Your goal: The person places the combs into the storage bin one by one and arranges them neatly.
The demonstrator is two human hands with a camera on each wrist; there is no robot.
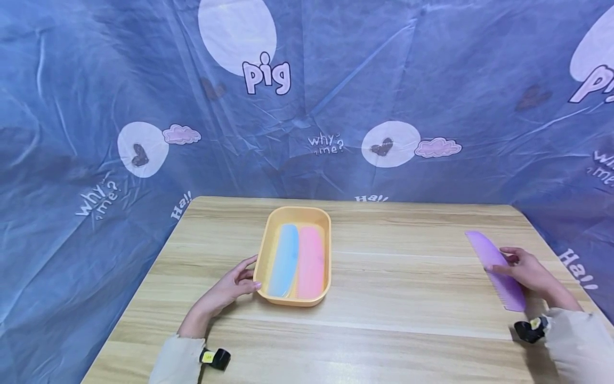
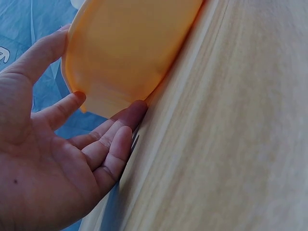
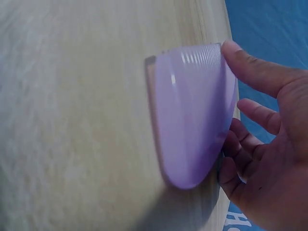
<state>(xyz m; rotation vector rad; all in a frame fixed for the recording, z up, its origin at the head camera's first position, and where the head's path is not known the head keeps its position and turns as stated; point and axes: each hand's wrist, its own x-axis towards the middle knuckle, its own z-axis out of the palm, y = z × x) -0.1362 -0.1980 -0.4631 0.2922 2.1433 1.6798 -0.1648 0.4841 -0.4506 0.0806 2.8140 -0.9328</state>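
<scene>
At the right side of the table my right hand (image 1: 525, 271) holds a purple comb (image 1: 486, 250). Its thumb lies across the comb to the toothed edge, and the other fingers are at the curved back. The right wrist view shows the comb (image 3: 192, 120) low over the wood, casting a shadow. My left hand (image 1: 235, 285) grips the near left corner of a yellow-orange plastic tray (image 1: 292, 302), thumb tip on the rim and fingers along the outer wall (image 2: 130, 48). Inside the tray, a blue comb (image 1: 285, 258) and a pink comb (image 1: 312, 261) lie side by side.
Everything rests on a wood-grain table (image 1: 398, 298). Behind and beside it hangs a blue printed cloth (image 1: 307, 106). Black wrist cameras are strapped at the left sleeve (image 1: 177, 362) and right sleeve (image 1: 578, 346).
</scene>
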